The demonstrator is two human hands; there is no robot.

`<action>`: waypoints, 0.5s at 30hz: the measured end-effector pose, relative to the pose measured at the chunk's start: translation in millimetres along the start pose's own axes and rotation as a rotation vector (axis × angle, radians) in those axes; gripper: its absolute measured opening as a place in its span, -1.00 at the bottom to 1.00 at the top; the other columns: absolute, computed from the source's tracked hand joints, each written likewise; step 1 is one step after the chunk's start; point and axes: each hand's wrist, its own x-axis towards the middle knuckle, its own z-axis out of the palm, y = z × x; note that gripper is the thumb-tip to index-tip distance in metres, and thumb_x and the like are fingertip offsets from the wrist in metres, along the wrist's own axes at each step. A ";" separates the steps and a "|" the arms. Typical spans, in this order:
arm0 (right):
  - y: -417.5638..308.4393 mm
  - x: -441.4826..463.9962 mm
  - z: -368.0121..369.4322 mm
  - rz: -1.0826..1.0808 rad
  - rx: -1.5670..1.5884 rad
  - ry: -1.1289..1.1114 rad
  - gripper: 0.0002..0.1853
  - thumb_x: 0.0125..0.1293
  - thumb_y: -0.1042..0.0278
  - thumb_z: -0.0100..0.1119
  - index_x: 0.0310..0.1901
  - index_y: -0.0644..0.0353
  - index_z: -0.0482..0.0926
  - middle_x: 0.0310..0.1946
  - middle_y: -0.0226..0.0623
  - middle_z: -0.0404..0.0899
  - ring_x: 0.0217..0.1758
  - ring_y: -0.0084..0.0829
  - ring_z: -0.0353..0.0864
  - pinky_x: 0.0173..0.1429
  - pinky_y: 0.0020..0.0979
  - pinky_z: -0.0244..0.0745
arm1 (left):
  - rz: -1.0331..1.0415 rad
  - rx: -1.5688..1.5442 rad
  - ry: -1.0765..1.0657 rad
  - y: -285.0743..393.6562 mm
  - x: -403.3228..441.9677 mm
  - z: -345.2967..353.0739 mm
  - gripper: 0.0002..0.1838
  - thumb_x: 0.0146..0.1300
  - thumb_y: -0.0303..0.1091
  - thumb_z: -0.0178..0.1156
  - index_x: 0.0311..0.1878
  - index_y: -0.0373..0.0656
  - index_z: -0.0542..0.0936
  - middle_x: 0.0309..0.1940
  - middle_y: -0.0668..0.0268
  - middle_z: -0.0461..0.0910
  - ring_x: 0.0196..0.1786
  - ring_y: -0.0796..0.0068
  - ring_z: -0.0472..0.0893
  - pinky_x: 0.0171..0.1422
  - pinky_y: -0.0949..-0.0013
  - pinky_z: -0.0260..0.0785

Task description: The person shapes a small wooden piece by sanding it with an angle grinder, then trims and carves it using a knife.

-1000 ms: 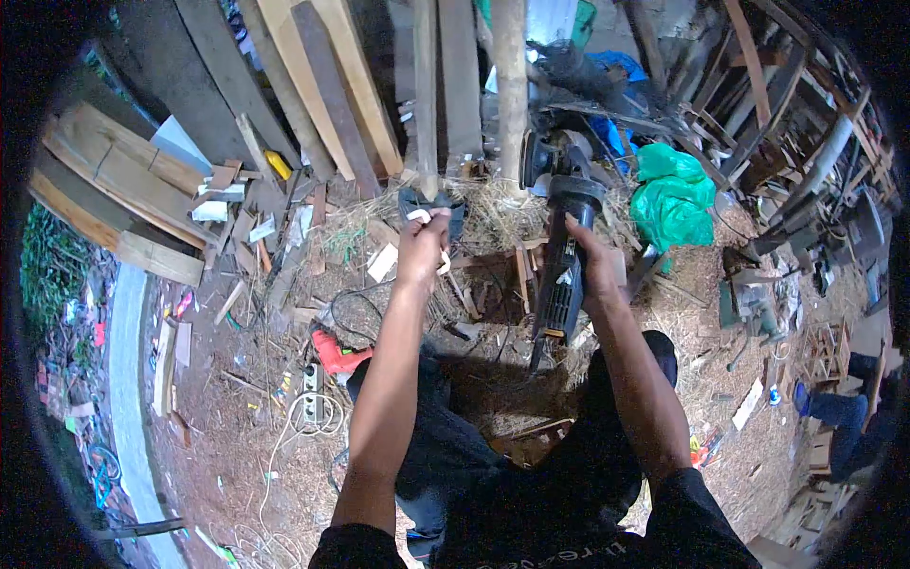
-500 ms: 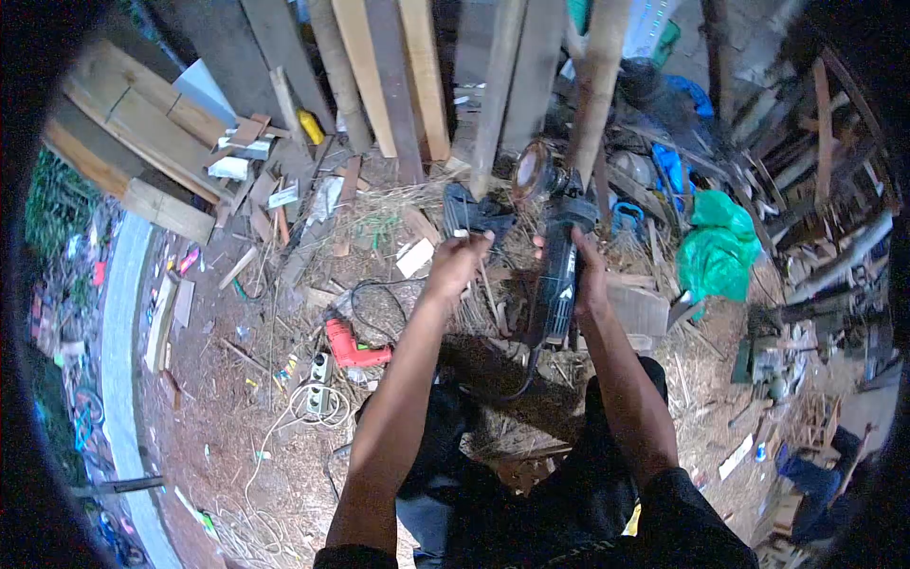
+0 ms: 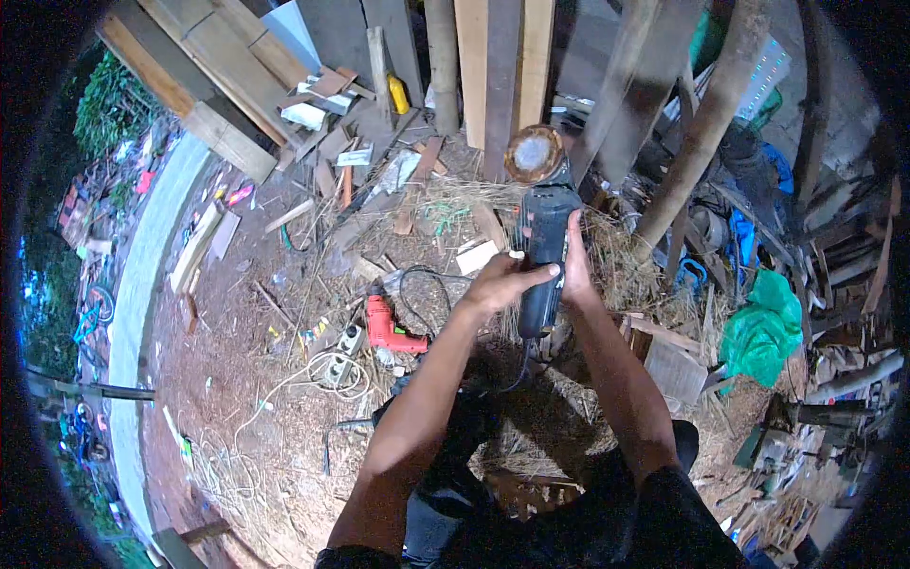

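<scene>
A black angle grinder (image 3: 548, 228) is held upright in the picture between my hands, its round brownish disc (image 3: 533, 155) facing me at the top. My left hand (image 3: 502, 284) grips the lower left side of the body, thumb lying across it. Along the right side, my right hand (image 3: 576, 258) is wrapped round the body, its fingertips showing at the left edge. The grinder's cord hangs from its lower end.
A red drill (image 3: 391, 327) lies on the littered ground beside a power strip (image 3: 343, 356) with a coiled white cable. Planks (image 3: 474, 76) and poles lean at the back. A green plastic bag (image 3: 761, 327) lies right. Wood scraps surround them.
The view has swung to the right. My left hand has moved from beside the grinder onto its body, and the grinder has turned so its disc faces me.
</scene>
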 end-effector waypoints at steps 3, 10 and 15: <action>-4.5 4.9 23.1 -0.013 -0.099 -0.037 -0.22 0.34 -0.47 -0.12 0.06 0.22 0.56 -0.17 -0.30 0.66 -0.20 -0.48 0.64 -0.07 -0.37 0.58 | 0.061 -0.056 0.152 -5.4 -1.5 -6.3 -0.30 0.12 0.12 0.40 0.04 -0.40 0.61 -0.12 0.13 0.69 -0.14 0.34 0.65 0.04 0.25 0.47; -6.7 16.9 66.2 0.046 -0.819 -0.105 -0.48 0.23 -0.14 0.35 -0.01 0.17 0.65 -0.18 -0.41 0.67 -0.15 -0.54 0.58 -0.03 -0.40 0.49 | 0.036 0.349 0.401 -22.1 -25.3 -33.7 -0.38 0.05 0.13 0.45 -0.11 -0.31 0.67 -0.31 0.08 0.71 -0.27 0.33 0.68 -0.08 0.24 0.50; 69.0 58.6 34.3 0.065 -0.770 -0.169 -0.59 0.27 0.06 0.37 -0.03 0.23 0.65 -0.18 -0.37 0.67 -0.19 -0.55 0.57 -0.06 -0.40 0.48 | 0.190 -0.163 0.568 -135.4 7.2 -101.0 -0.53 0.15 -0.07 0.33 -0.14 -0.37 0.62 -0.27 0.02 0.69 -0.19 0.17 0.67 -0.11 0.17 0.48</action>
